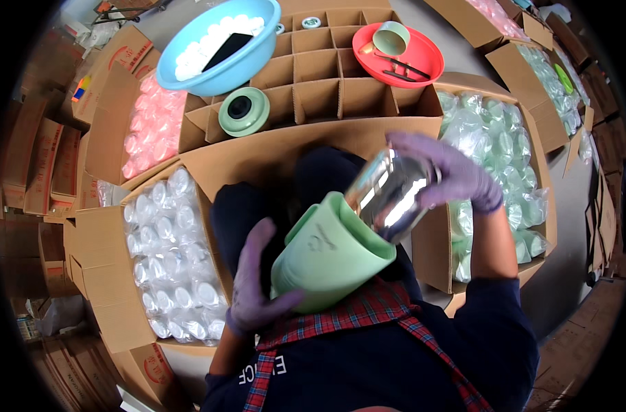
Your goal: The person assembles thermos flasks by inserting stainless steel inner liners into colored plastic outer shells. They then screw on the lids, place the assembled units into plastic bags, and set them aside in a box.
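Note:
A pale green plastic jug casing (323, 264) with a spout and a dark printed mark leans in front of my apron, its wide mouth tilted up to the right. My left hand (261, 281), in a purple glove, grips the casing from its left side and underneath. With my gloved right hand (457, 172) I hold a shiny silver vacuum-flask liner (399, 192) round its upper side. The liner is tilted, its lower end at the mouth of the casing and partly behind the rim. How far it reaches in is hidden.
Ahead, a divided carton (316, 65) carries a blue basin (265, 65) of white pieces, a red basin (423, 51) with a green cup, and a green lid (244, 111). Cartons of wrapped white (165, 247), pink (150, 127) and green pieces (498, 151) flank me.

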Demonstrator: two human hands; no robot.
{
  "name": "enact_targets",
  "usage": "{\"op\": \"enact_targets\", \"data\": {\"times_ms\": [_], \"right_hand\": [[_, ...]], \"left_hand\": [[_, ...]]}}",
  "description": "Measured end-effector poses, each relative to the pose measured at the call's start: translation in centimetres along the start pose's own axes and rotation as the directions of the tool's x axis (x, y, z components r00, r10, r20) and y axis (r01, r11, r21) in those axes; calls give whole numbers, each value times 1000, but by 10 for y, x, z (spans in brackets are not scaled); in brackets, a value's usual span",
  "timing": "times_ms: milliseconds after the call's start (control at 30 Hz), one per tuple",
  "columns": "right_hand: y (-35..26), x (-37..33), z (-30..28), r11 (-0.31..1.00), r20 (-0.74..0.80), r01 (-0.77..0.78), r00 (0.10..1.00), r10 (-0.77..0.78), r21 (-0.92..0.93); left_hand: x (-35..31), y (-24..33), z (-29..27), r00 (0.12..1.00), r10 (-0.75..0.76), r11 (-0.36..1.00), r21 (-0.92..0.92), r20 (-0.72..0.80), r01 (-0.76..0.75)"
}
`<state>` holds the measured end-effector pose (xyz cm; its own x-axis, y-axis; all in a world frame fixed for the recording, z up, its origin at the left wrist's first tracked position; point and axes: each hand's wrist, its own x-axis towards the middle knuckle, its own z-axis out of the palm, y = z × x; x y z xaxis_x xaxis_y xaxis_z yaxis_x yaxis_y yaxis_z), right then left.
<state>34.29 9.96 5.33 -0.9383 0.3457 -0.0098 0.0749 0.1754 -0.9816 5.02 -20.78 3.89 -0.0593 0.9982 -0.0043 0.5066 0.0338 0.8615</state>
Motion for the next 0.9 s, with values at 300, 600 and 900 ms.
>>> {"op": "enact_targets", "data": {"times_ms": [300,600,900], "right_hand": [[59,-84,146,996,-499,-6,865,48,85],[108,-131,142,637,-403,-197,894,-196,-746],[117,-91,148,914,-600,-200,798,-57,-354]], "left_hand": [[-14,1,19,961,226,796,-539,-158,-276],[42,23,39,973,231,971,-65,-6,-230],[59,73,37,833,521,812,-194,-188,-551]]}}
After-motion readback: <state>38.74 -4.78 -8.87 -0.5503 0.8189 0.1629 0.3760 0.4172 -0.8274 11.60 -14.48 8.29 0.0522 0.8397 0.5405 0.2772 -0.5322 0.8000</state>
